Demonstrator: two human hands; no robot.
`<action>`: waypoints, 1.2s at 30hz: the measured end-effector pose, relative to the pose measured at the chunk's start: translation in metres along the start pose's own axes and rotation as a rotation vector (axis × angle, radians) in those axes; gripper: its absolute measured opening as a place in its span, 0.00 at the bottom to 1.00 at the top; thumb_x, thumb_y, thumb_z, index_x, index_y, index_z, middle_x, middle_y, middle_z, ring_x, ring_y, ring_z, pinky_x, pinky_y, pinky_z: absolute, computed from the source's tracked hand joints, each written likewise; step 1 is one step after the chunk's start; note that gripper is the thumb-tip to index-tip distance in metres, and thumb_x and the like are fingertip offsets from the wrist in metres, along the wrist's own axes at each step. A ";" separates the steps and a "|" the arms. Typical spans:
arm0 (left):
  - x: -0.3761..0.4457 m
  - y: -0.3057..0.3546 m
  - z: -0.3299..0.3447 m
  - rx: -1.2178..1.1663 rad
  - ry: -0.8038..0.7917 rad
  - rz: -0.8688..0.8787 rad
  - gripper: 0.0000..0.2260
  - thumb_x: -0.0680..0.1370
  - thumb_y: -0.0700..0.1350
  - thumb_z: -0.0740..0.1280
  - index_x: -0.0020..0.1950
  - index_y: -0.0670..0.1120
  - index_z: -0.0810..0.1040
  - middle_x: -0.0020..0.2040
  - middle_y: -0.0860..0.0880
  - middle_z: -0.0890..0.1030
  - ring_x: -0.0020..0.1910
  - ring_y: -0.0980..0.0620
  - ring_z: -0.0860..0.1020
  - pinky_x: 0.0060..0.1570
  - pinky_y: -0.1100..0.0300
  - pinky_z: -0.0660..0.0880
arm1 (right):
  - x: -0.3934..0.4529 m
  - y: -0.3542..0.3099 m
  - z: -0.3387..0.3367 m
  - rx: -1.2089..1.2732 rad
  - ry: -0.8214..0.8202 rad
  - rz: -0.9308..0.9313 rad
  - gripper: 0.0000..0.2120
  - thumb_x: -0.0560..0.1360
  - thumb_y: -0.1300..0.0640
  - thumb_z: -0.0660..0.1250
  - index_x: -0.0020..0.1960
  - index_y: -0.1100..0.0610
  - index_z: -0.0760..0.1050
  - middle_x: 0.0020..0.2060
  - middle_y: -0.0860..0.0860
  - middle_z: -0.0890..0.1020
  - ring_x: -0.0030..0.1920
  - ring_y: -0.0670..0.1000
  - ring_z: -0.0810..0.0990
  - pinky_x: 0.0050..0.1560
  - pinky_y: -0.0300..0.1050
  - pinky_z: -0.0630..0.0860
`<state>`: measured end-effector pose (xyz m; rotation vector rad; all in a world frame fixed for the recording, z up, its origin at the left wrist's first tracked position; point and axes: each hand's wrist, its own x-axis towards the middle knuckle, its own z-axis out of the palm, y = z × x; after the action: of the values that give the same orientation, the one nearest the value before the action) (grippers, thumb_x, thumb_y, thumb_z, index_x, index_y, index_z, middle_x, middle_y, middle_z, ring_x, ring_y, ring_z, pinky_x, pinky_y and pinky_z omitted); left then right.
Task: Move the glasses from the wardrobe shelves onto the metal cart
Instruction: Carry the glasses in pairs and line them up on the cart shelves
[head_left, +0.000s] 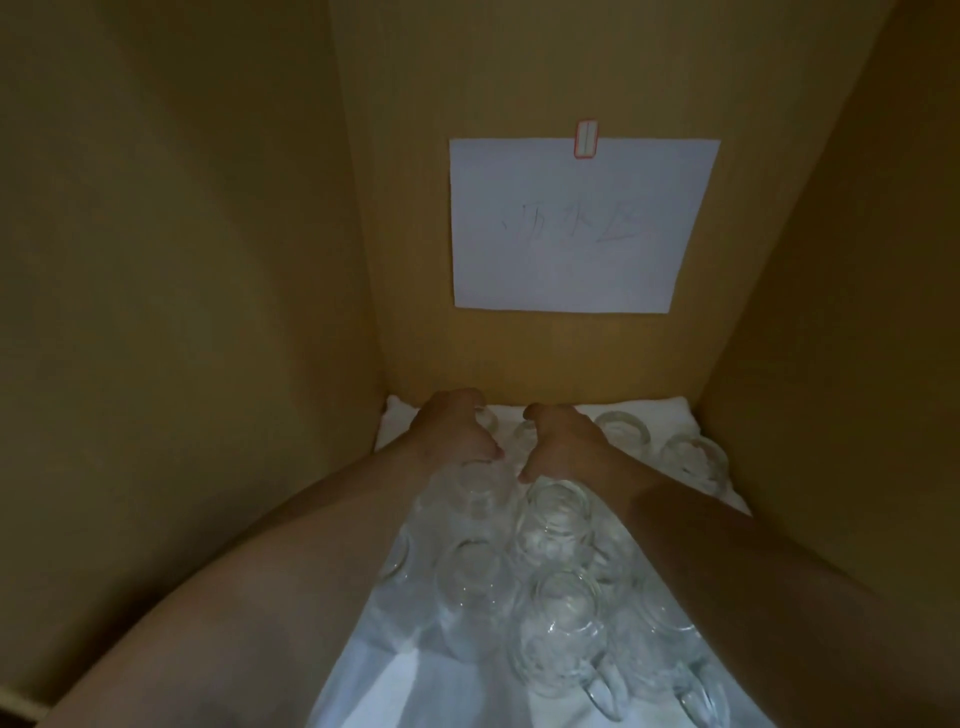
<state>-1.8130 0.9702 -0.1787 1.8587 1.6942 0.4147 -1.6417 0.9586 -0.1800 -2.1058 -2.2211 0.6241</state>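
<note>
Dim wardrobe shelf (405, 680): left hand (453, 431), right hand (563, 439) each curled round glass.

Faint handwritten "沥水区" on paper sheet (584, 226)

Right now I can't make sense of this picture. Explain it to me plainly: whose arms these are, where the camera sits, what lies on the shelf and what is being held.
There is no machine here. A person wears a camera on the head, so you look forward and down along their bare arms into a wooden wardrobe compartment.

The shelf is covered with a white cloth. Many clear glass mugs stand on it, close together; some show handles.

The left hand and the right hand both reach to the back row, fingers curled over glasses there. The light is dim, so I cannot say how firmly they hold.

A sheet of paper with faint handwriting hangs on the back wall, fixed by a red-edged sticker.
</note>
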 end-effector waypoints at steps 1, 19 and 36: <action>-0.001 0.000 -0.001 -0.005 0.016 0.005 0.38 0.65 0.49 0.83 0.73 0.47 0.74 0.67 0.49 0.77 0.63 0.50 0.76 0.51 0.64 0.72 | -0.001 0.001 -0.001 0.022 0.004 0.001 0.49 0.63 0.49 0.83 0.77 0.54 0.64 0.72 0.54 0.72 0.69 0.56 0.73 0.66 0.51 0.74; -0.094 0.111 -0.101 -0.317 0.674 0.086 0.32 0.66 0.46 0.82 0.65 0.50 0.71 0.58 0.49 0.69 0.51 0.48 0.73 0.46 0.58 0.71 | -0.126 0.009 -0.133 1.440 0.553 -0.051 0.25 0.62 0.57 0.85 0.53 0.49 0.76 0.55 0.52 0.81 0.51 0.53 0.85 0.43 0.49 0.85; -0.267 0.156 -0.031 -1.557 0.322 0.047 0.09 0.77 0.36 0.70 0.38 0.43 0.86 0.31 0.48 0.73 0.32 0.51 0.72 0.58 0.46 0.78 | -0.276 0.059 -0.112 2.208 -0.164 -0.311 0.23 0.69 0.69 0.73 0.63 0.64 0.76 0.58 0.62 0.82 0.54 0.61 0.84 0.57 0.45 0.80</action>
<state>-1.7452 0.7128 -0.0183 0.6389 0.8445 1.5330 -1.5289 0.7242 -0.0241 -0.4327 -0.5109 1.7809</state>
